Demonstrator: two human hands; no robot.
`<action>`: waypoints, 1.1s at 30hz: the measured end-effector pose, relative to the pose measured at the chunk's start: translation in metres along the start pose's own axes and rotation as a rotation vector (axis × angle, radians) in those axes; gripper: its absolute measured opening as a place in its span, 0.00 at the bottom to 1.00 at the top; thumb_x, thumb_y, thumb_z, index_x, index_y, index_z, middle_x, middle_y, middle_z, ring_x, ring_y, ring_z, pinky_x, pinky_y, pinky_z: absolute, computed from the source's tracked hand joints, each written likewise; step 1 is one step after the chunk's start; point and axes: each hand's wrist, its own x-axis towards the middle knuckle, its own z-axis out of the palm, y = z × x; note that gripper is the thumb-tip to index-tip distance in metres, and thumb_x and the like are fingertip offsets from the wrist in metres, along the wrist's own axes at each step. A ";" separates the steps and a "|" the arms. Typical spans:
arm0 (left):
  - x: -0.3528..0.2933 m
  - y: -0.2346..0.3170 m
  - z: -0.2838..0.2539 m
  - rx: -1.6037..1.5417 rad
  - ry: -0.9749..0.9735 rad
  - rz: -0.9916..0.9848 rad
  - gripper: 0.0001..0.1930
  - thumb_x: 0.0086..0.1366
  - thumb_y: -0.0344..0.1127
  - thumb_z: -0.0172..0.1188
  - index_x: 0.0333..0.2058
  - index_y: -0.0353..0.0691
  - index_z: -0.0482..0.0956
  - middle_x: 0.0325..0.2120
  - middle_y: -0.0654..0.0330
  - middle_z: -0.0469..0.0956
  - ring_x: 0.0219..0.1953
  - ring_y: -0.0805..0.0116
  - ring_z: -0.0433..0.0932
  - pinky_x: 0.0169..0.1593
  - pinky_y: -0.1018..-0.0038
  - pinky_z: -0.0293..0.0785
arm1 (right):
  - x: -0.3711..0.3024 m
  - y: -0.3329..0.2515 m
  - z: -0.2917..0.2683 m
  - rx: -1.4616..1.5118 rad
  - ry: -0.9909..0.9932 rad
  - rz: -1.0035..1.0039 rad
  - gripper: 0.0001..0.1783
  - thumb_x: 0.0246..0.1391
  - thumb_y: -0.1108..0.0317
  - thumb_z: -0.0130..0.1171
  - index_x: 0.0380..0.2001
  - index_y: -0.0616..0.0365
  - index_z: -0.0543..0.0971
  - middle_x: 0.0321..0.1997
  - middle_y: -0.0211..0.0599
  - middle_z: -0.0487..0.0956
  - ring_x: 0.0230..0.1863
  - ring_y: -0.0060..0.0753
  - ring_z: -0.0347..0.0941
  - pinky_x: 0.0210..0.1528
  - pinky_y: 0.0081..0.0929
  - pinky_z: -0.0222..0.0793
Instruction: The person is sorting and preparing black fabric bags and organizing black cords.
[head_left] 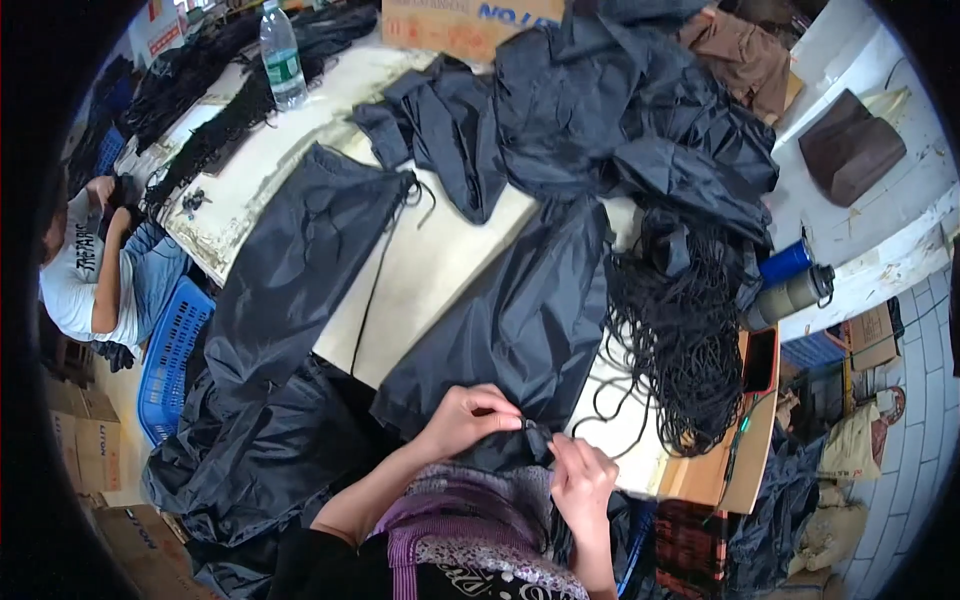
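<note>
A black drawstring bag (510,310) lies flat on the table, its near end at my hands. My left hand (468,420) pinches the edge of that near end between thumb and forefinger. Close by on the right, my right hand (583,474) is closed in a pinch on the same end; whether cord or cloth sits in its fingertips is too small to tell. To the left lies a second black drawstring bag (300,260), a thin black cord (372,310) trailing from its corner. A tangled heap of black cords (680,340) rests to the right.
Black fabric (620,110) is piled across the table's far side. A plastic bottle (282,58) stands far left, a cardboard box (435,28) behind. More black bags (270,450) hang at the left edge near a blue basket (172,360). Another person (110,260) sits at far left.
</note>
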 end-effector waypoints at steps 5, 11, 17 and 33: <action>0.005 -0.010 -0.001 0.038 -0.024 0.093 0.06 0.50 0.28 0.64 0.28 0.35 0.81 0.23 0.59 0.76 0.28 0.71 0.74 0.33 0.79 0.68 | -0.003 0.009 0.007 0.006 -0.062 -0.058 0.11 0.35 0.79 0.56 0.28 0.56 0.77 0.22 0.36 0.74 0.21 0.41 0.70 0.25 0.34 0.65; -0.011 0.006 0.007 0.512 -0.007 0.399 0.05 0.51 0.32 0.61 0.25 0.38 0.80 0.22 0.60 0.74 0.26 0.63 0.74 0.31 0.75 0.69 | -0.008 -0.009 0.013 0.044 -0.360 0.103 0.11 0.48 0.78 0.47 0.34 0.66 0.76 0.37 0.51 0.76 0.39 0.50 0.73 0.42 0.35 0.68; -0.011 0.027 -0.022 0.577 0.138 0.372 0.06 0.50 0.33 0.60 0.27 0.39 0.80 0.25 0.63 0.74 0.30 0.61 0.74 0.38 0.71 0.71 | -0.022 0.013 -0.002 0.114 -0.125 0.013 0.13 0.43 0.81 0.46 0.33 0.64 0.77 0.34 0.51 0.77 0.36 0.53 0.73 0.38 0.40 0.69; -0.025 0.049 -0.032 0.839 -0.115 0.738 0.07 0.49 0.33 0.60 0.27 0.39 0.76 0.24 0.63 0.72 0.30 0.66 0.73 0.36 0.74 0.68 | -0.006 -0.024 0.019 0.269 -0.068 0.009 0.10 0.47 0.77 0.49 0.34 0.64 0.77 0.32 0.52 0.77 0.33 0.52 0.74 0.38 0.38 0.69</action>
